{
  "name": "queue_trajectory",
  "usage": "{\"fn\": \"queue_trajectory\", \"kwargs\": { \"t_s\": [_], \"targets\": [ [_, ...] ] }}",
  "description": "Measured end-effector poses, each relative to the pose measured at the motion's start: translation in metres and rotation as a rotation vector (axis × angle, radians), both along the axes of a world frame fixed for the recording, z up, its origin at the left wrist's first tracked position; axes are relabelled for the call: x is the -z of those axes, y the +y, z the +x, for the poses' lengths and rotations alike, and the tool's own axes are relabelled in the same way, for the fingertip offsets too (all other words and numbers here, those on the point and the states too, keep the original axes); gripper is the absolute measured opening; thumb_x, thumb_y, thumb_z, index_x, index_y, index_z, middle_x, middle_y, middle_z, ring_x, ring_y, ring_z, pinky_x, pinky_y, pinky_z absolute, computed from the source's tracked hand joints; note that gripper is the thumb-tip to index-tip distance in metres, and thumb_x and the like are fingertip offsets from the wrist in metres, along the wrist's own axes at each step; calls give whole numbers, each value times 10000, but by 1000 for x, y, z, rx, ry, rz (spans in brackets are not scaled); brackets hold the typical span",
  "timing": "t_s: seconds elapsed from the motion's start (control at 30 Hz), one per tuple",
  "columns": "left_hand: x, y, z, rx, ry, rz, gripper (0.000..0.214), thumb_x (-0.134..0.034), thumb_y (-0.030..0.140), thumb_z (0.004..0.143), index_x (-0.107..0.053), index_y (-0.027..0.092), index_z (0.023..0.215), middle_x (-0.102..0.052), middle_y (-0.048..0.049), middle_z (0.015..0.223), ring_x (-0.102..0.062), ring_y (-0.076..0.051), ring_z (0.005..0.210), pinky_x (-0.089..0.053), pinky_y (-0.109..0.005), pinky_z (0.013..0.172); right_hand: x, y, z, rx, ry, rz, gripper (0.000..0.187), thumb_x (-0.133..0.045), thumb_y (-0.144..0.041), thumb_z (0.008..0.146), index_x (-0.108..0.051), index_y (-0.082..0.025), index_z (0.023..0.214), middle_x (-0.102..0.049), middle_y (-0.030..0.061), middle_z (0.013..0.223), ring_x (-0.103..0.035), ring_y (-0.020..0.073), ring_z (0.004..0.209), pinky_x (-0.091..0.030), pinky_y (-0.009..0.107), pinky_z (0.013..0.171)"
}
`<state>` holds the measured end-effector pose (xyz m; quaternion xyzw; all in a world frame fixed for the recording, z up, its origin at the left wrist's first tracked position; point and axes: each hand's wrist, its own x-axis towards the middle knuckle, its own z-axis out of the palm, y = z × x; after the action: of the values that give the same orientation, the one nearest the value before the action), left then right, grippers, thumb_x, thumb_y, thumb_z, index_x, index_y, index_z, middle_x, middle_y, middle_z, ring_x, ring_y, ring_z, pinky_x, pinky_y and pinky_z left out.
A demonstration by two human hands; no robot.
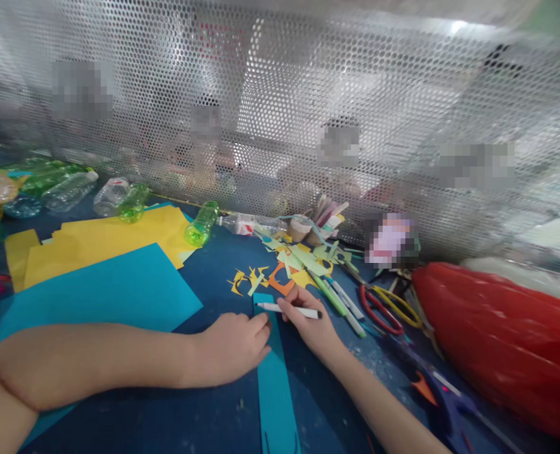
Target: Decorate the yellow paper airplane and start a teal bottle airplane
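Bare forearms (119, 356) stretched in from the lower left and lower right, over a dark blue table (214, 416). Between them lay a narrow blue strip (275, 391), running from the bottom edge up toward the scraps, with dark marks on its near end.

The right hand (311, 325) gripped a white marker (311, 313) between thumb and fingers, its light tip over the strip's far end and its black end to the right. The left hand (233, 350) lay knuckles up, fingers bent, fingertips over the strip; whether they closed on it could not be told.

Left of the strip, a large blue sheet (100, 293) overlapped yellow sheets (114, 243), with a green bottle (202, 224) at their right corner. Beyond the right hand were paper scraps (303, 260), then green markers (330, 293), red-handled scissors (381, 312) and a red plastic bag (488, 340). Across the back stood a perforated screen (166, 94), blurred people behind it.
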<state>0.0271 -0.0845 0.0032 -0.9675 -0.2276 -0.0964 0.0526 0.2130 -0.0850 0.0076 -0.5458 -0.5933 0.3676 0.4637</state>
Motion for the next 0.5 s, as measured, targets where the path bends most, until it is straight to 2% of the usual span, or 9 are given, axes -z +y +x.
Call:
{"fn": "queue_trajectory", "kwargs": {
  "t_s": [0.27, 0.5],
  "targets": [
    [-1, -1, -1, 2, 4, 1, 323, -348, 291, 939, -575, 104, 1072, -607, -149, 1056, -619, -192, 689, -513, -308, 560, 3, 1, 1, -26, -10, -6, 299, -620, -425, 759, -447, -226, 617, -486, -45, 529, -426, 119, 511, -337, 256, 511],
    [3, 0, 0, -4, -30, -19, 337, -336, 279, 941, -567, 104, 1112, -603, -160, 1068, -625, -190, 729, -511, -303, 600, 11, 4, 3, 20, -38, 68, 285, -612, -407, 777, -440, -221, 645, -462, -46, 567, -410, 117, 531, -311, 258, 513]
  ]
}}
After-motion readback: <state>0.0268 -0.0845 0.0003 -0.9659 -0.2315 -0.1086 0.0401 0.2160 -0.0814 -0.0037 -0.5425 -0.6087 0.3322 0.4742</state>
